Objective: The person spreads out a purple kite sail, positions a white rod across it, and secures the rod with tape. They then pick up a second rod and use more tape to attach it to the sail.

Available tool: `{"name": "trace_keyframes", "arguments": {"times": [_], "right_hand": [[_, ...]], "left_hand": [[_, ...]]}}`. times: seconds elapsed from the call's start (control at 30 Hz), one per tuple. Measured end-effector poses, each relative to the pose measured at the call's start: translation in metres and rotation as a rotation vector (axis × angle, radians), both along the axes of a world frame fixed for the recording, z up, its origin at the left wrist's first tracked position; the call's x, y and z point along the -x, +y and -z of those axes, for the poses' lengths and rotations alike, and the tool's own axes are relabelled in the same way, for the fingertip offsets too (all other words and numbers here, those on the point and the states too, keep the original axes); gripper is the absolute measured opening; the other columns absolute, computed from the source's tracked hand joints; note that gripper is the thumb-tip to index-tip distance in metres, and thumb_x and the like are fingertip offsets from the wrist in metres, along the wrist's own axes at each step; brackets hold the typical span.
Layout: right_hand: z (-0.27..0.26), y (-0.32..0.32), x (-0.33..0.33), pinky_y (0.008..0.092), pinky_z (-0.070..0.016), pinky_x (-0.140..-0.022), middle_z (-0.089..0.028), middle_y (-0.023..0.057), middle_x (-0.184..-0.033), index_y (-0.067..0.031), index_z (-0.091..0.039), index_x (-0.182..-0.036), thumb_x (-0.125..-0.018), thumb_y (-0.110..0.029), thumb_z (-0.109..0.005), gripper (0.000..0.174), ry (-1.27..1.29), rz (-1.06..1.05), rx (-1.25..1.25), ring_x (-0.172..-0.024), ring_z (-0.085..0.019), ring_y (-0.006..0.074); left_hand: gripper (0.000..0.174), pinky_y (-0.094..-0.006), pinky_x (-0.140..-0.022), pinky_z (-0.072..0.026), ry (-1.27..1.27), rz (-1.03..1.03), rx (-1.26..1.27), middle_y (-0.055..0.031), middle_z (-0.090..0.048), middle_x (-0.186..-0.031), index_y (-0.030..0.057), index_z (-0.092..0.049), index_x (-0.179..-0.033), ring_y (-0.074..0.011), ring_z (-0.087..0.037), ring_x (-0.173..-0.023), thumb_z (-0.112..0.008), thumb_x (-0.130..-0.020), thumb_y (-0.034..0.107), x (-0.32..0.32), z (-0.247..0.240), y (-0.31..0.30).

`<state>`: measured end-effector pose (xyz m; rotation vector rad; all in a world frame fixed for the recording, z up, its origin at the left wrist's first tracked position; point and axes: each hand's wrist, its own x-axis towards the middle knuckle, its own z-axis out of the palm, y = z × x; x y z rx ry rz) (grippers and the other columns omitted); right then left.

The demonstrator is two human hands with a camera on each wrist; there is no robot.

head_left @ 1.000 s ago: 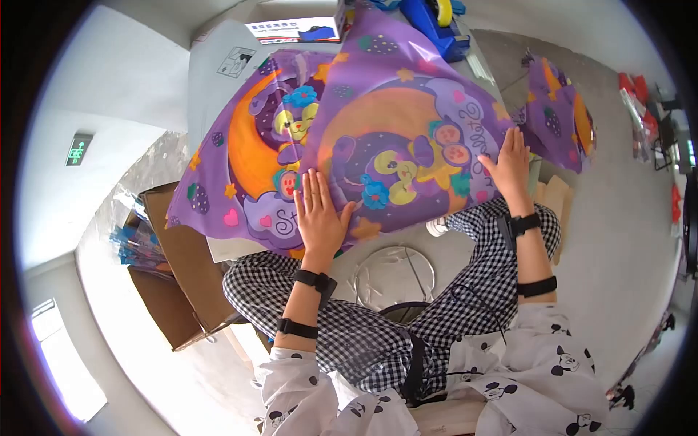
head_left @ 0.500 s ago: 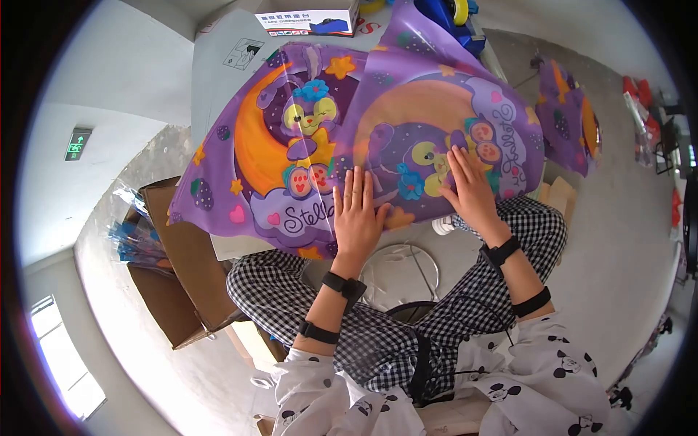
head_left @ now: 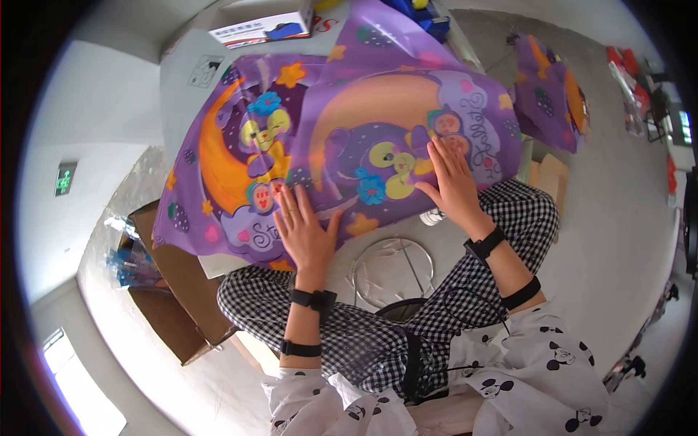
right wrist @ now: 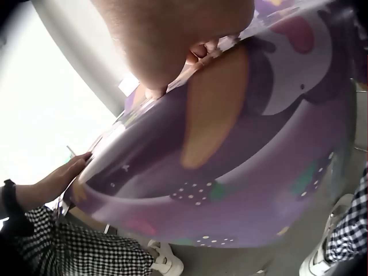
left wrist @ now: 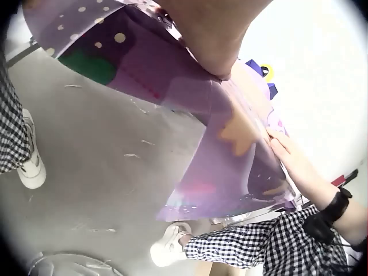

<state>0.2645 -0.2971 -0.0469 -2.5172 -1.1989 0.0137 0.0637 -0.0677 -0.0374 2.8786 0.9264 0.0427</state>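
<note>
A purple plastic sheet [head_left: 349,174] printed with a cartoon rabbit, moon and stars lies over the tabletop. Its left part shows bright colours; the right part carries a paler print of the same picture. My left hand [head_left: 304,236] lies with spread, straight fingers on the near part, over the lettering. On the right part my right hand [head_left: 456,185] rests flat, fingertips over the rabbit's feet. In the left wrist view the sheet's near edge [left wrist: 195,167] hangs past the table. The right wrist view shows the sheet [right wrist: 270,190] drooping below my right hand [right wrist: 178,40].
A tape dispenser box [head_left: 262,27] stands at the table's back, with a blue tape dispenser [head_left: 436,25] to its right. Another purple printed piece [head_left: 549,94] hangs at the right. An open cardboard box [head_left: 178,276] is at the left, and a round metal-framed stool [head_left: 392,272] below.
My right hand has slid left from the right edge over the sheet. My left hand went right, then back left over the lettering, its fingers now more spread.
</note>
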Motion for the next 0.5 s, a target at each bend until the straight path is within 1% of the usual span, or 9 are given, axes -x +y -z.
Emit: {"name": "trace_keyframes", "arguments": {"times": [0.1,0.13,0.23,0.27,0.3,0.37,0.4,0.47,0.5], "right_hand": [[0.01,-0.022,-0.017,0.0503,-0.0284,-0.116,-0.038,0.0161,-0.152,-0.0011,-0.038,-0.146,-0.092,-0.044,-0.062,0.073,-0.086,0.105,0.043,-0.141,-0.037,0.0292],[0.012,-0.031,-0.027,0.0505,-0.0288,-0.116,-0.038,0.0167,-0.152,-0.0009,-0.038,-0.146,-0.093,-0.043,-0.062,0.072,-0.102,0.145,0.059,-0.141,-0.037,0.0296],[0.009,-0.049,-0.045,0.0515,-0.0301,-0.114,-0.038,0.0193,-0.151,0.0005,-0.039,-0.144,-0.093,-0.042,-0.061,0.07,-0.143,0.226,0.115,-0.14,-0.038,0.0317],[0.008,-0.05,-0.046,0.0517,-0.0299,-0.114,-0.039,0.0196,-0.151,0.0007,-0.039,-0.144,-0.093,-0.041,-0.061,0.07,-0.145,0.23,0.129,-0.14,-0.038,0.0319],[0.006,-0.049,-0.046,0.0519,-0.0297,-0.114,-0.039,0.0198,-0.151,0.0009,-0.039,-0.144,-0.093,-0.041,-0.061,0.07,-0.147,0.237,0.143,-0.14,-0.038,0.0322],[-0.001,-0.036,-0.037,0.0516,-0.0318,-0.113,-0.042,0.02,-0.148,0.0023,-0.043,-0.141,-0.09,-0.035,-0.066,0.068,-0.113,0.251,0.082,-0.139,-0.039,0.0325],[-0.011,-0.025,-0.031,0.0509,-0.0328,-0.112,-0.043,0.0197,-0.147,0.0029,-0.044,-0.14,-0.088,-0.034,-0.068,0.068,-0.09,0.248,0.061,-0.138,-0.04,0.0325],[-0.03,0.003,-0.009,0.049,-0.0348,-0.111,-0.044,0.0185,-0.146,0.0033,-0.046,-0.138,-0.085,-0.031,-0.07,0.068,0.083,0.088,-0.119,-0.136,-0.042,0.0323],[-0.021,0.014,0.009,0.0479,-0.0347,-0.111,-0.044,0.0177,-0.147,0.0028,-0.046,-0.139,-0.086,-0.032,-0.07,0.068,0.104,0.002,-0.121,-0.138,-0.041,0.0313]], "left_hand": [[0.094,-0.0492,-0.119,-0.0162,0.046,0.022,-0.031,-0.019,-0.023,-0.16,-0.0025,-0.029,-0.15,-0.0322,-0.019,-0.15,-0.064,-0.086,0.056,0.004,0.001,0.005],[0.091,-0.0482,-0.12,-0.0152,0.058,0.022,-0.044,-0.0191,-0.023,-0.16,-0.005,-0.029,-0.149,-0.032,-0.019,-0.15,-0.063,-0.088,0.054,0.003,0.001,0.004],[0.086,-0.0487,-0.12,-0.016,0.092,-0.006,-0.138,-0.0191,-0.024,-0.16,-0.0047,-0.03,-0.149,-0.032,-0.019,-0.15,-0.061,-0.09,0.05,-0.002,0.005,0.003],[0.08,-0.0492,-0.119,-0.0171,0.07,-0.047,-0.135,-0.0195,-0.024,-0.16,-0.0047,-0.031,-0.149,-0.0329,-0.02,-0.149,-0.059,-0.093,0.045,-0.007,0.008,0.0],[0.079,-0.0494,-0.119,-0.0174,0.047,-0.025,-0.114,-0.0195,-0.024,-0.159,-0.0045,-0.031,-0.149,-0.0333,-0.02,-0.149,-0.059,-0.093,0.043,-0.018,0.004,-0.007],[0.076,-0.0496,-0.119,-0.0179,-0.007,0.02,-0.068,-0.0196,-0.024,-0.159,-0.0043,-0.032,-0.148,-0.034,-0.021,-0.149,-0.058,-0.093,0.04,-0.052,-0.012,-0.031],[0.072,-0.0492,-0.12,-0.0175,-0.043,0.164,0.029,-0.0189,-0.024,-0.16,-0.0035,-0.032,-0.149,-0.0334,-0.021,-0.149,-0.059,-0.092,0.032,-0.066,-0.016,-0.044],[0.071,-0.0493,-0.12,-0.0166,-0.121,0.322,0.18,-0.0185,-0.024,-0.16,-0.0028,-0.031,-0.149,-0.034,-0.019,-0.149,-0.059,-0.092,0.028,-0.083,-0.005,-0.065],[0.07,-0.0493,-0.12,-0.0161,-0.161,0.4,0.254,-0.0183,-0.024,-0.16,-0.0024,-0.03,-0.15,-0.0343,-0.017,-0.15,-0.058,-0.092,0.026,-0.09,0.002,-0.072]]}}
